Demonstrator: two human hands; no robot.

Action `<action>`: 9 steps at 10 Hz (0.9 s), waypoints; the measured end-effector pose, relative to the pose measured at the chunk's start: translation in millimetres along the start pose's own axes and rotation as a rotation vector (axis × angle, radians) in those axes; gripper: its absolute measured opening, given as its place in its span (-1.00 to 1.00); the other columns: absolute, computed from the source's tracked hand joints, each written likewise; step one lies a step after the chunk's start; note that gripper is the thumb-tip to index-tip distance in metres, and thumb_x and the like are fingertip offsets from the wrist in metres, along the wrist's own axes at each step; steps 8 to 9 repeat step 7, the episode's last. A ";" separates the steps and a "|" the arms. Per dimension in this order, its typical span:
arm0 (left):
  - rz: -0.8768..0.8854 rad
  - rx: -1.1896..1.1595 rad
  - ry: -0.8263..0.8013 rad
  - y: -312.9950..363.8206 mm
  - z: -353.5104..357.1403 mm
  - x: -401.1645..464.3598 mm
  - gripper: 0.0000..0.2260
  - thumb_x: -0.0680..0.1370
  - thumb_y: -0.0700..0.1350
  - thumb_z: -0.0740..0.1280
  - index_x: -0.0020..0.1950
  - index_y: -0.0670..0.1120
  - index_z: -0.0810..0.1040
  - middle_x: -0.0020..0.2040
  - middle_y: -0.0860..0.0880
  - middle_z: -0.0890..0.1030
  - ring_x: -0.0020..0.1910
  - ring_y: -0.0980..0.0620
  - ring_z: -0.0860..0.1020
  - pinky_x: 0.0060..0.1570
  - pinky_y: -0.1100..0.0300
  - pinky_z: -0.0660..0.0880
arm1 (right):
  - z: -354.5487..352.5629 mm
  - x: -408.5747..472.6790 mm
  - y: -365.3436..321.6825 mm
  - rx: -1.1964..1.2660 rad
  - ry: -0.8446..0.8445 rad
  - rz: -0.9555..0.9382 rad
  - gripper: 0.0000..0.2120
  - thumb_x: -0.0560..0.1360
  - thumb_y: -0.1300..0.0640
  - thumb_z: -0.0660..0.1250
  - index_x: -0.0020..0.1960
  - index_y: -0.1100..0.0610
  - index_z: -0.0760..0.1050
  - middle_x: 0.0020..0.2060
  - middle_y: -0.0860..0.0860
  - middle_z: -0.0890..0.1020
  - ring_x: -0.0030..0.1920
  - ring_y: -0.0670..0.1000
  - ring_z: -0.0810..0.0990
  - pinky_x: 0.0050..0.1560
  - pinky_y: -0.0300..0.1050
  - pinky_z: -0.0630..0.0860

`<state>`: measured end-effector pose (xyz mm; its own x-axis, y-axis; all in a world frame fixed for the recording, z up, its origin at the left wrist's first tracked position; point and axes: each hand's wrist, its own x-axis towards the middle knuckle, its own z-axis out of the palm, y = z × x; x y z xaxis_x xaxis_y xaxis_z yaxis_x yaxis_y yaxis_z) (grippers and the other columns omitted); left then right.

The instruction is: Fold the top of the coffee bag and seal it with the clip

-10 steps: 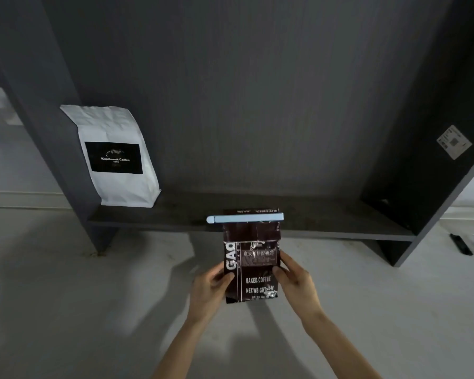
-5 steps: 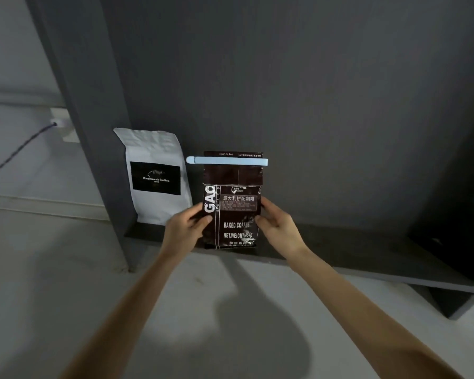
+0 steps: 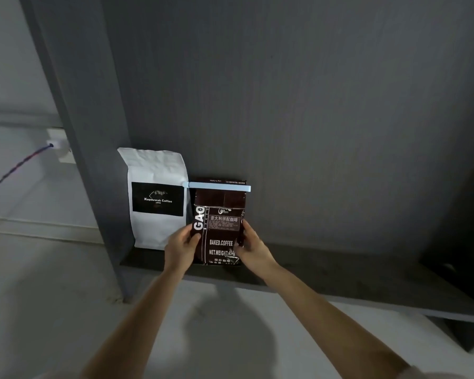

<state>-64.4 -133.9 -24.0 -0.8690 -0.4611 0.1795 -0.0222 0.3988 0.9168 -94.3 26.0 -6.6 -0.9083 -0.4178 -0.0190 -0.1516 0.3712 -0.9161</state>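
Note:
A dark brown coffee bag (image 3: 221, 236) with white lettering stands upright on the low dark shelf (image 3: 326, 272), just right of a white coffee bag. Its top is folded over, and a light blue clip (image 3: 216, 186) runs across the fold. My left hand (image 3: 179, 248) grips the bag's left edge. My right hand (image 3: 253, 248) grips its right edge. Both arms reach forward from the bottom of the view.
A white coffee bag (image 3: 156, 198) with a black label stands at the shelf's left end, against the dark side panel (image 3: 93, 160). A wall socket (image 3: 58, 144) with a cable is left of the panel. The shelf stretches away to the right above a pale floor.
Both hands carried the clipped brown bag from in front of the shelf onto it, beside the white bag. The view moved closer and to the left.

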 end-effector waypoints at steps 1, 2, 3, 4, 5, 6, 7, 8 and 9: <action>-0.001 -0.005 0.001 -1.7 0.1 1.2 -0.73 0.52 -0.21 0.22 0.21 -0.21 0.46 0.13 -0.21 0.60 0.05 -0.07 0.54 0.13 -0.10 0.49 | -2.5 -1.2 -1.1 -0.014 -0.010 0.014 -0.41 0.50 0.18 0.19 0.42 -0.15 0.03 0.36 -0.03 0.39 0.32 0.01 0.39 0.23 -0.15 0.33; -0.003 -0.009 0.004 -3.1 1.1 -0.4 -0.73 0.52 -0.21 0.22 0.21 -0.22 0.45 0.13 -0.22 0.59 0.05 -0.06 0.54 0.14 -0.07 0.49 | -3.3 -3.1 -1.4 -0.039 -0.020 -0.010 -0.38 0.49 0.16 0.22 0.42 -0.17 0.00 0.40 -0.03 0.34 0.36 0.01 0.35 0.33 -0.09 0.30; -0.007 0.027 0.008 -2.2 2.7 -2.6 -0.73 0.52 -0.21 0.21 0.21 -0.24 0.44 0.14 -0.23 0.59 0.12 -0.14 0.55 0.10 0.05 0.47 | -4.9 -7.7 -3.7 -0.053 -0.028 -0.029 -0.37 0.49 0.15 0.23 0.42 -0.16 -0.01 0.40 -0.03 0.33 0.38 0.02 0.33 0.37 -0.05 0.28; -0.012 0.065 0.004 -2.1 5.8 -4.9 -0.70 0.53 -0.21 0.20 0.24 -0.24 0.40 0.19 -0.23 0.56 0.16 -0.14 0.53 0.07 0.14 0.41 | -12.3 -15.6 -6.5 -0.109 -0.036 -0.050 -0.39 0.50 0.12 0.22 0.43 -0.11 -0.01 0.42 0.00 0.30 0.38 0.05 0.31 0.33 -0.09 0.27; -0.034 0.095 -0.003 -1.9 5.8 -4.3 -0.64 0.53 -0.16 0.22 0.30 -0.21 0.34 0.25 -0.21 0.52 0.22 -0.14 0.50 0.19 0.06 0.42 | -19.6 -21.0 -4.4 -0.184 -0.050 -0.034 -0.38 0.51 0.13 0.20 0.45 -0.05 -0.05 0.46 0.02 0.23 0.42 0.07 0.25 0.36 -0.08 0.24; -0.012 0.190 0.002 6.7 5.4 -12.3 -0.58 0.51 -0.13 0.23 0.35 -0.18 0.26 0.31 -0.17 0.46 0.27 -0.15 0.44 0.26 0.00 0.37 | -31.4 -28.2 -0.7 -0.277 -0.055 -0.007 -0.36 0.51 0.15 0.20 0.46 0.04 -0.09 0.49 0.05 0.12 0.46 0.08 0.16 0.41 -0.06 0.17; 0.085 0.248 0.032 12.8 12.2 -20.3 -0.51 0.50 -0.14 0.24 0.38 -0.18 0.18 0.37 -0.20 0.36 0.36 -0.16 0.32 0.32 -0.02 0.29 | -41.1 -31.7 0.8 -0.417 0.000 -0.040 -0.33 0.50 0.10 0.22 0.46 0.05 -0.10 0.50 0.05 0.08 0.48 0.08 0.08 0.46 0.02 0.10; 0.085 0.248 0.032 12.8 12.2 -20.3 -0.51 0.50 -0.14 0.24 0.38 -0.18 0.18 0.37 -0.20 0.36 0.36 -0.16 0.32 0.32 -0.02 0.29 | -41.1 -31.7 0.8 -0.417 0.000 -0.040 -0.33 0.50 0.10 0.22 0.46 0.05 -0.10 0.50 0.05 0.08 0.48 0.08 0.08 0.46 0.02 0.10; 0.085 0.248 0.032 12.8 12.2 -20.3 -0.51 0.50 -0.14 0.24 0.38 -0.18 0.18 0.37 -0.20 0.36 0.36 -0.16 0.32 0.32 -0.02 0.29 | -41.1 -31.7 0.8 -0.417 0.000 -0.040 -0.33 0.50 0.10 0.22 0.46 0.05 -0.10 0.50 0.05 0.08 0.48 0.08 0.08 0.46 0.02 0.10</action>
